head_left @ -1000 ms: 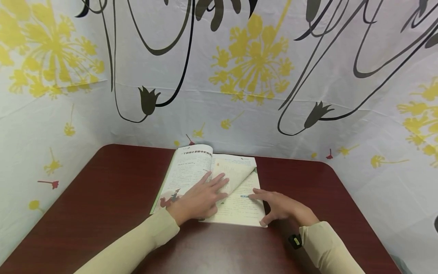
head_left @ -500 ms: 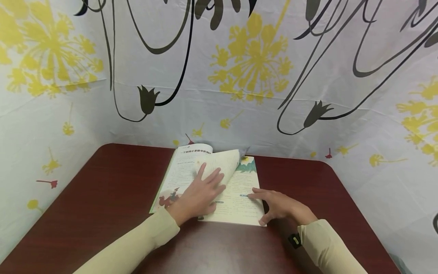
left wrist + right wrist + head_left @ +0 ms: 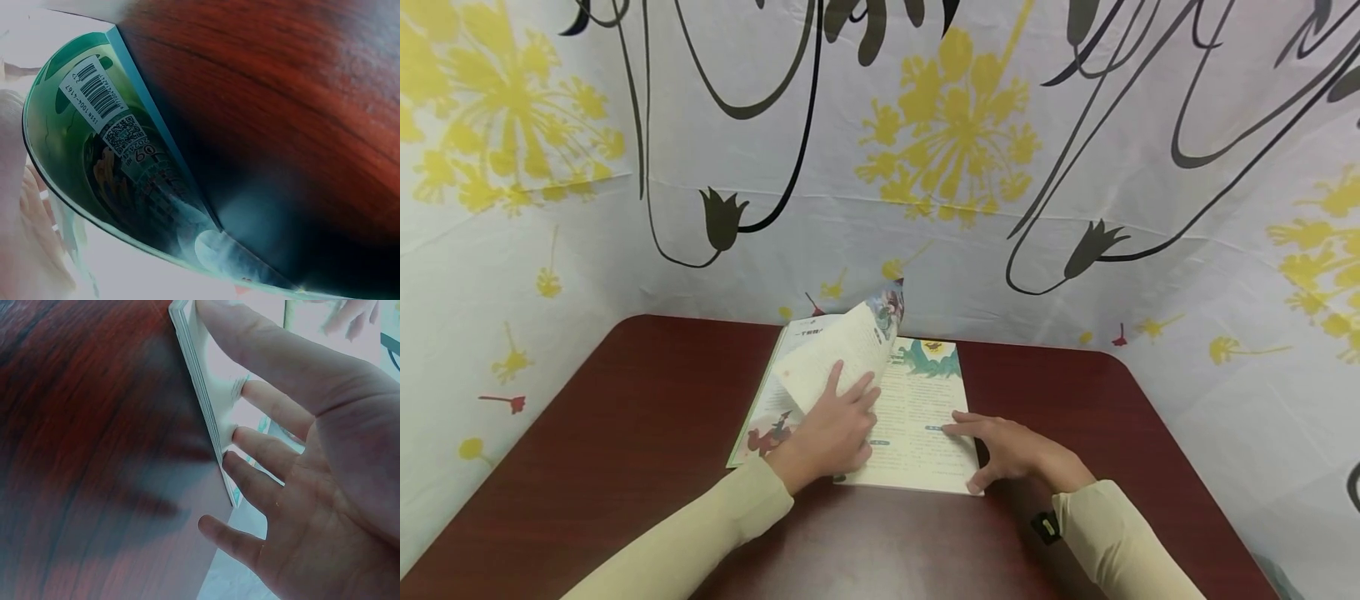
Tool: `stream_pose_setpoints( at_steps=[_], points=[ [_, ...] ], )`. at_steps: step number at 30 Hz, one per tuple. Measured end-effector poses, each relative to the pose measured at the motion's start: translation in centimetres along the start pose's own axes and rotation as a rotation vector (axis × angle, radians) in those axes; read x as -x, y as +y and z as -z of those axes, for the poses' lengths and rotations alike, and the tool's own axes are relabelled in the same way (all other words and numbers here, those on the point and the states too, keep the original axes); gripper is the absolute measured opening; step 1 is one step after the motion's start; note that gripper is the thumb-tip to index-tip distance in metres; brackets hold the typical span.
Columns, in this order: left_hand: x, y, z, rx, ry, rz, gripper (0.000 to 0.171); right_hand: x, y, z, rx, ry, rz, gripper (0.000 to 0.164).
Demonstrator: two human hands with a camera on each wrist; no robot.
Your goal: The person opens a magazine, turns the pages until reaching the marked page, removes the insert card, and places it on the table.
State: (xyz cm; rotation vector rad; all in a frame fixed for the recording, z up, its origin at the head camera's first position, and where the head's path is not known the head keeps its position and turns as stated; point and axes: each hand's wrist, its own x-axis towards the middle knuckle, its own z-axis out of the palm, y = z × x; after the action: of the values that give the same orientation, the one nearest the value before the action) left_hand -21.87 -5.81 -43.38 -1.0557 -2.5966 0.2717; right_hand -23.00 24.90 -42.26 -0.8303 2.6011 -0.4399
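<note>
A magazine (image 3: pixel 917 462) lies spread on the dark red table, with printed text and small colour pictures. My left hand (image 3: pixel 831 429) rests near its middle, fingers extended against a turning page (image 3: pixel 829 354). That page is raised and slants over the left side, its far corner standing up. My right hand (image 3: pixel 1018 450) touches the right page near its outer edge with spread fingertips, the thumb at the near corner. In the right wrist view, fingertips (image 3: pixel 245 389) meet the paper by the stacked page edges. The left wrist view shows the curved green back cover (image 3: pixel 103 94) with a barcode.
The dark red table (image 3: pixel 647 433) extends around the magazine. A pale cloth wall (image 3: pixel 790 242) with yellow and grey flower prints stands behind it. A small black device (image 3: pixel 1047 527) sits at the right sleeve's cuff.
The page under my left hand has swung from right to left and lifted, uncovering a green picture on the right page. My right hand stays in place.
</note>
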Motion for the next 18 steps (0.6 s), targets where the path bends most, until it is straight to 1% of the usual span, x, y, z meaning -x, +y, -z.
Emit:
stream_pose_setpoints(
  at_steps=[7,14,18],
  points=[
    [0.12,-0.09,-0.17,-0.015,-0.028,0.049,0.031,0.07,0.00,-0.03,-0.017,-0.007,-0.008,0.087],
    [0.23,-0.16,-0.23,0.029,-0.015,0.072,0.030,0.09,-0.08,-0.06,-0.020,-0.003,-0.015,0.087],
    [0.21,-0.18,-0.19,0.042,-0.045,0.091,0.033,0.04,-0.06,-0.06,-0.018,-0.001,-0.015,0.087]
  ],
)
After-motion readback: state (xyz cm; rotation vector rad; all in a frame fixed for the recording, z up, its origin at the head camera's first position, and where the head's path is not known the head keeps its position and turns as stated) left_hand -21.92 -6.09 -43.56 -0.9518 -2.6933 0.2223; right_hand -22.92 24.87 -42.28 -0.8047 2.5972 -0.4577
